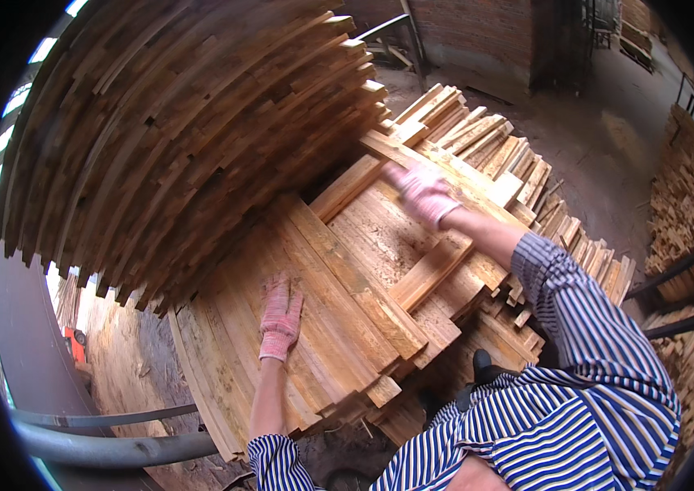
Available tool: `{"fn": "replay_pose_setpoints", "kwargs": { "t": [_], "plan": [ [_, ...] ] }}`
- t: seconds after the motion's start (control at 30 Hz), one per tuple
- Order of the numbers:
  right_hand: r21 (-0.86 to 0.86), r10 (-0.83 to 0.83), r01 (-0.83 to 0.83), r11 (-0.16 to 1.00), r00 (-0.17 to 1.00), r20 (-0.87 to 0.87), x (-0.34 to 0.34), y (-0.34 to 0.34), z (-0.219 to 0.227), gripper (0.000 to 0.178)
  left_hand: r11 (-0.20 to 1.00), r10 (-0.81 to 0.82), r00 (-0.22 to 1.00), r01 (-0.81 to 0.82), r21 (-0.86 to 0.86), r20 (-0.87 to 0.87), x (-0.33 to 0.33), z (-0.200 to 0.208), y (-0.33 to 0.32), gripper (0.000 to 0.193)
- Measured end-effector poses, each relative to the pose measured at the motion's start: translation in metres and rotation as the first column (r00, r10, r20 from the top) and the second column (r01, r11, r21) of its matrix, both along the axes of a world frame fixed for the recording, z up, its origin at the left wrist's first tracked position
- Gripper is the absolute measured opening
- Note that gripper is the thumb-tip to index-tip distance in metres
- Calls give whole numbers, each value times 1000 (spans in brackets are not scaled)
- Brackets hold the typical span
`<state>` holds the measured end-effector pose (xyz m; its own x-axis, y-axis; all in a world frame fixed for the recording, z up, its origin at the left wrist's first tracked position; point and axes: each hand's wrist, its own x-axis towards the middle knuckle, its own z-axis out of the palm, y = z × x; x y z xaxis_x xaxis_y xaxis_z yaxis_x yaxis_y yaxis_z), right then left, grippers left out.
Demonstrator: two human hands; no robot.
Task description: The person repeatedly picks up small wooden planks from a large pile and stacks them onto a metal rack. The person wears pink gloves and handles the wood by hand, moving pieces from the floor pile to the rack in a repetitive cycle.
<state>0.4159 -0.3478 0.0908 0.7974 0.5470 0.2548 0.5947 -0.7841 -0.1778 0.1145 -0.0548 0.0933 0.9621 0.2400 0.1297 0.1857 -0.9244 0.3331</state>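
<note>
My left hand (pixel 281 317), in a pink knitted work glove, lies flat with fingers stretched out on a row of wooden boards (pixel 334 327) laid side by side. My right hand (pixel 424 192), gloved alike, is over the far right part of the pile, close to a long wooden strip (pixel 445 176). Motion smears its fingers, so I cannot tell whether they grip anything. Between the hands, a short crosspiece (pixel 430 274) lies on lower boards dusted with wood crumbs. Another batten (pixel 347 188) runs toward the tall stack.
A tall stack of boards (pixel 167 131) rises at the far left, its ends uneven. Shorter wood pieces (pixel 519 155) are heaped on the right. A grey metal rail (pixel 117 446) curves along the lower left. More wood (pixel 682 196) is piled beyond dark rails at the right edge.
</note>
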Motion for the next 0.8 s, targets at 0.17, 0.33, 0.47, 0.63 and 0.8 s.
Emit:
{"fn": "replay_pose_setpoints", "kwargs": {
  "t": [0.17,0.33,0.47,0.63,0.8],
  "plan": [
    [228,48,-42,973,999,-19,29,-54,-25,26,1000,-12,1000,12,-12,20,5,-2,0,62],
    [324,300,-152,934,824,-481,-56,23,-4,55,998,-32,999,31,50,12,9,-1,-3,62],
    [407,263,-41,913,820,-507,-104,70,-11,74,996,-42,999,40,73,23,13,4,-3,62],
    [343,379,-222,913,775,-506,-115,30,18,81,988,-97,992,86,129,78,9,-11,12,62],
    [715,202,-141,685,979,0,-225,-61,-4,74,938,-307,935,264,226,178,86,-2,-40,52]
  ]
}}
